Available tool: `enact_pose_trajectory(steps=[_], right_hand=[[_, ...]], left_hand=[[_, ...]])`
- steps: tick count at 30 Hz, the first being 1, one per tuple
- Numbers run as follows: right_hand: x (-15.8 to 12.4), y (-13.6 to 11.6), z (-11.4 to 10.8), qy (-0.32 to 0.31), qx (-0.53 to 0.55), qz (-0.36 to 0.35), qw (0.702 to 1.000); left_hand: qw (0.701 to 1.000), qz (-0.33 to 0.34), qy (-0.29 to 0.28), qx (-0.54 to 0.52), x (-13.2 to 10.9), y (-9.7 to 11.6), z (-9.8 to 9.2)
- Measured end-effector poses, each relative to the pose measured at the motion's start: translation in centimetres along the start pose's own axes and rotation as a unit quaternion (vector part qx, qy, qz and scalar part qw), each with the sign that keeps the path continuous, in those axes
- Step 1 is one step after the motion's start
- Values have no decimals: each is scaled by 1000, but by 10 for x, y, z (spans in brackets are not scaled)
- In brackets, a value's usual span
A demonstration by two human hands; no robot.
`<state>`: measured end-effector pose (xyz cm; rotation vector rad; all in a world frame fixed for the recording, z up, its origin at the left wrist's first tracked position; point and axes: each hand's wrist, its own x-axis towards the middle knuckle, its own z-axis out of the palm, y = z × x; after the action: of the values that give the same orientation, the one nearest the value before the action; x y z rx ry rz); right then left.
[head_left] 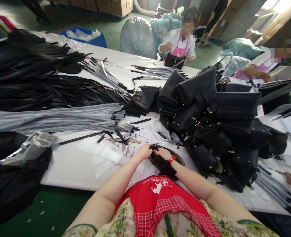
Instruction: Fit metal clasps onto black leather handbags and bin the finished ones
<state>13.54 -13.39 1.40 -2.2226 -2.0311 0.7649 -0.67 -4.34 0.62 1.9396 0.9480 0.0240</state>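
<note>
A small black handbag (161,164) lies on the white table right in front of my red apron. My left hand (145,151) is closed on its far left edge, thumb and fingers pinching the rim. My right hand (164,153) reaches over the bag, its fingers bent at the top edge close to my left hand; the fingertips are partly hidden. Beside my right wrist shows a small red tag (171,158); I cannot tell whether it hangs on the bag or the wrist. Paper scraps (125,149) and white sheets lie just beyond and left of my hands.
A heap of black handbags (209,121) rises to the right. Bundles of black straps (49,92) and plastic-wrapped straps (54,118) cover the left. A black bag-like bundle (14,177) hangs over the near left edge. Co-workers (178,46) work across the table and at the right.
</note>
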Motion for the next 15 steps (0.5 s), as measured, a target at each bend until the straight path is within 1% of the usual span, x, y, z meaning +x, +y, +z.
enact_pose_trajectory(steps=[7, 10, 15], right_hand=[[-16, -1, -6, 5, -25, -42, 999], [-18, -3, -6, 11, -29, -37, 999], [-6, -2, 0, 6, -28, -7, 1000]], left_hand=[[1000, 15, -3, -6, 0, -5, 0], [1000, 16, -6, -12, 0, -6, 1], [1000, 4, -18, -13, -2, 0, 3]])
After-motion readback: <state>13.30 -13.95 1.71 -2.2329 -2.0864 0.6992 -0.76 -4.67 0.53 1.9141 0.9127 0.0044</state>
